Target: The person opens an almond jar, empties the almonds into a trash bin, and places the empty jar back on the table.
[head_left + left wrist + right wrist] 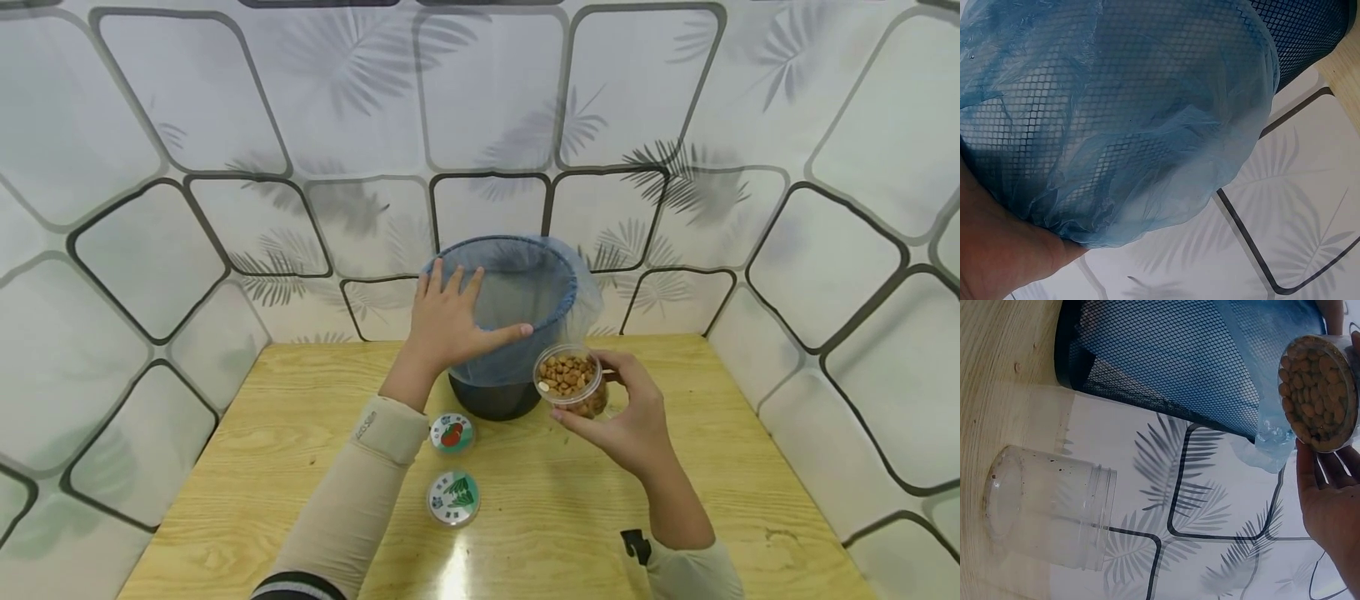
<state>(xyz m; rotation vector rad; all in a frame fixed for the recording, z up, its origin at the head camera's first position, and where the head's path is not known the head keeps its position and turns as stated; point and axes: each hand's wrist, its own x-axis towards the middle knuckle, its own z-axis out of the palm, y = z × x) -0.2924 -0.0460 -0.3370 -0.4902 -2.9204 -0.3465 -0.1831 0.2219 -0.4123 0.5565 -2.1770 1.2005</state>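
Note:
My left hand (450, 321), fingers spread, reaches over the near left of a bin lined with a blue plastic bag (517, 358). In the left wrist view, part of that hand (1016, 244) lies against the edge of the bag (1166, 169). To the right of the bin, my right hand (633, 412) grips a lidless clear jar of brown nuts (570, 379), its mouth tilted toward the head camera. In the right wrist view the jar's base (1316, 394) shows the nuts packed inside, with the fingers of my right hand (1335, 512) around its side.
Two round lids, one with a red tomato picture (452, 433) and one with a green picture (453, 498), lie in front of the bin. An empty clear jar (1054, 506) stands on the wooden table (300, 467). Patterned walls (360, 225) enclose the table's back and sides.

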